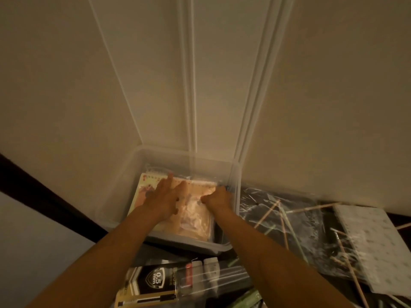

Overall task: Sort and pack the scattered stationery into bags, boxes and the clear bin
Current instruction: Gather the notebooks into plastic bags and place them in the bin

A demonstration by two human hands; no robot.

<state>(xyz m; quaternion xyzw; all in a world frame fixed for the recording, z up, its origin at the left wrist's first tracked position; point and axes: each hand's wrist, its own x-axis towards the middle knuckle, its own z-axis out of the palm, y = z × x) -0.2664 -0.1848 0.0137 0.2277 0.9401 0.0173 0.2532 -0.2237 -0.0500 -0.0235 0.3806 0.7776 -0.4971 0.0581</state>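
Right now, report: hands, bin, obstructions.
Left hand flat on notebook in clear bin. Right hand curled at its edge, grip unclear. Pencils loose outside, right of bin.

A black-and-yellow pen box (148, 283) at the bottom edge reads "0.5 mm"; its other print is illegible.

The right hand (219, 198) is curled up with its fingertips tucked down by the clear bin's (124, 181) right wall, so no telling if they're pinching anything. The left hand (164, 196) covers the middle of the spiral notebook (142, 192), so the cover art's mostly hidden. The pen box (153, 283) gets chopped by the bottom edge and only "0.5 mm" is readable. The bagged sticks (278, 216) and white dotted pad (373, 241) on the right are just motion-smeared mush.
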